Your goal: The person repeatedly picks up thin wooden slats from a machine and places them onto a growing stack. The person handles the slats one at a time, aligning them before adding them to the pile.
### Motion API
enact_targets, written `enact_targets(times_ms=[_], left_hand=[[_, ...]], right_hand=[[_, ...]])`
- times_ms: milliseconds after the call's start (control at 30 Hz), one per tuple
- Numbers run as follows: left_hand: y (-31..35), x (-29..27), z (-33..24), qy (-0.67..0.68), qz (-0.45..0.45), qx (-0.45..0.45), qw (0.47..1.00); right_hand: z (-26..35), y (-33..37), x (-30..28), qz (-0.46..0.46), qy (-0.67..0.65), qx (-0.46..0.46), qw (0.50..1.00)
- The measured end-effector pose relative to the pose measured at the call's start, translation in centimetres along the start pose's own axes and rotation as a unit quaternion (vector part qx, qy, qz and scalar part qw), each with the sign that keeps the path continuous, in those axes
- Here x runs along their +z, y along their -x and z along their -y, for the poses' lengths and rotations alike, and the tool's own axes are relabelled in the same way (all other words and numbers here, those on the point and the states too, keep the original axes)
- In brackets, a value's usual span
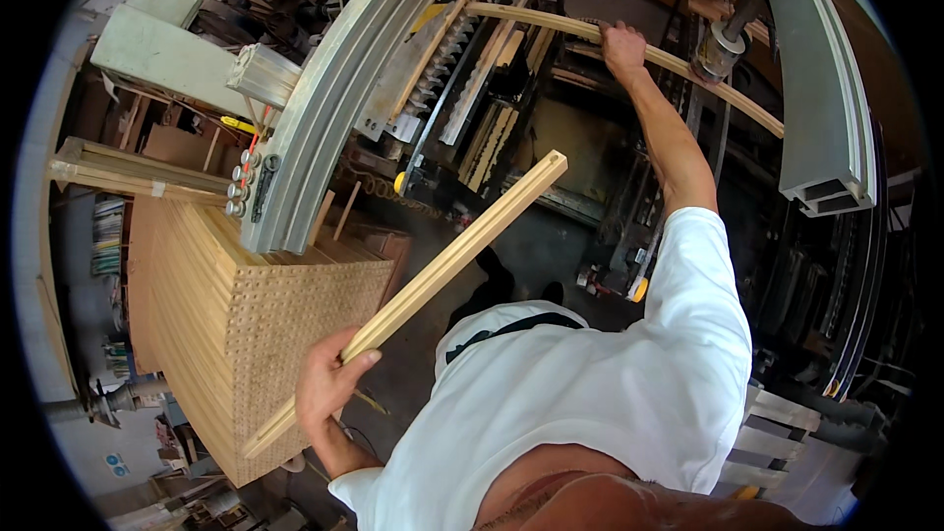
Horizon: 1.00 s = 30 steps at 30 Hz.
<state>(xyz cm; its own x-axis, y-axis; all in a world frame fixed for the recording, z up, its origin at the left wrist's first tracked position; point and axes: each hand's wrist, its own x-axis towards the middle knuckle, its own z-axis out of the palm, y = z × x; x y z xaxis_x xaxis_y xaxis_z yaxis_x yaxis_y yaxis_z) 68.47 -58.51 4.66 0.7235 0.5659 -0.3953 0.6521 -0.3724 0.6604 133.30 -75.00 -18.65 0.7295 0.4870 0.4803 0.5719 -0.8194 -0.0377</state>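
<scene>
My left hand (332,379) is closed around a long pale wooden bar (457,254) with a groove along its face. The bar slants up and away to the right, and a small hole or notch shows near its far end. Stretched forward, my right hand (623,49) grips another long wooden bar (733,96), which lies across the machine (570,202). My fingertips curl over that bar's far side and are partly hidden. Above its right part stands a metal clamp cylinder (721,51).
To the left stands a large stack of wooden bars (305,320) with holes in their ends. Curved-looking grey metal beams (339,88) (824,88) flank the machine. A row of round buttons (236,192) sits by the left beam. Yellow-capped rail ends (639,289) jut out near my body.
</scene>
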Motion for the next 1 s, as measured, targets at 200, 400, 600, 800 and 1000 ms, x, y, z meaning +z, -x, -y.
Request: enact_targets(times_ms=[200, 400, 600, 800, 1000], left_hand=[[8.2, -5.2, 3.3, 0.102, -0.136, -0.010, 0.985], [16.4, -12.1, 9.9, 0.113, -0.253, 0.017, 0.961], [20.8, -19.9, 17.8, 0.130, -0.425, -0.037, 0.895], [12.7, -30.4, 22.6, 0.171, -0.471, -0.095, 0.860], [0.3, -40.8, 30.2, 0.059, -0.467, -0.175, 0.865]], right_hand=[[-0.2, -0.1, 0.5, 0.007, 0.012, 0.019, 1.000], [0.0, -1.0, 0.0, 0.088, 0.043, 0.078, 0.992], [4.6, -0.8, -3.6, -0.025, -0.135, 0.087, 0.987], [18.1, 6.1, -10.1, -0.038, -0.416, 0.009, 0.909], [30.9, 19.2, -12.2, 0.069, -0.533, 0.030, 0.843]])
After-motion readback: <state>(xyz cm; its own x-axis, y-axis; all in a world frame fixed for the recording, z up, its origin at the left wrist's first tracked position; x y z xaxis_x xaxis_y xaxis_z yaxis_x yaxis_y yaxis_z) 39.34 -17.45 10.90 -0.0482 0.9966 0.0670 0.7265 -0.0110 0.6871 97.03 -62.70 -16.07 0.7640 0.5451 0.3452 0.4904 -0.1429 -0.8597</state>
